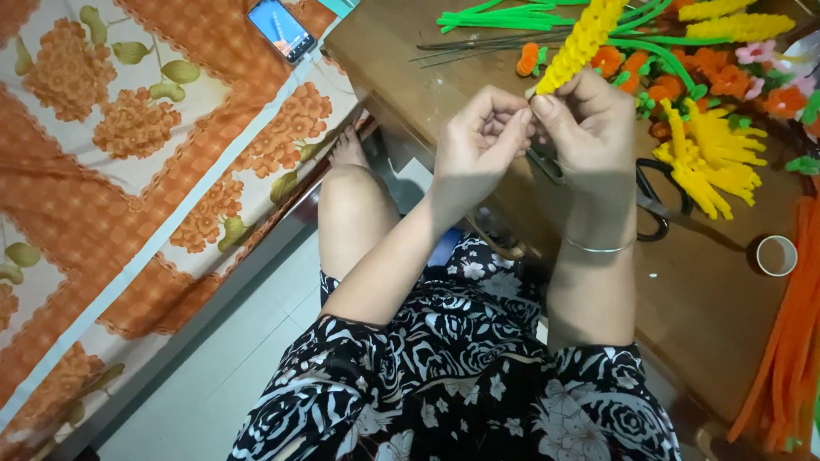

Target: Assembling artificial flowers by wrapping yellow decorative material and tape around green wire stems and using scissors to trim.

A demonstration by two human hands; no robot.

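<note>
Both forearms are raised from the lap in the lower centre of the frame and angled up toward the upper centre, where the two hands meet above the edge of a wooden table [478,77]. The left hand [478,141] is turned palm-inward, its fingers curled and its thumb and forefinger pinched together at the lower end of a yellow pipe-cleaner spike [581,43]. The right hand [589,128] is held upright with its back toward the camera, fingers bent over and closed on the same lower end, so that both hands are clamped on the spike at one spot, fingertips touching. A thin bangle [598,248] is worn at the right wrist. The spike is held tilted, rising from the hands toward the upper edge of the frame.

Black scissors [658,201] lie on the table just behind the right wrist. A bunch of yellow pieces [713,162] is seen right of the hands, with orange pipe-cleaner flowers [709,64] above it and green stems [504,17] at the top. A small white tape roll [776,255] rests at the right. A phone [282,28] lies on the flowered orange cloth [128,171] at the upper left.
</note>
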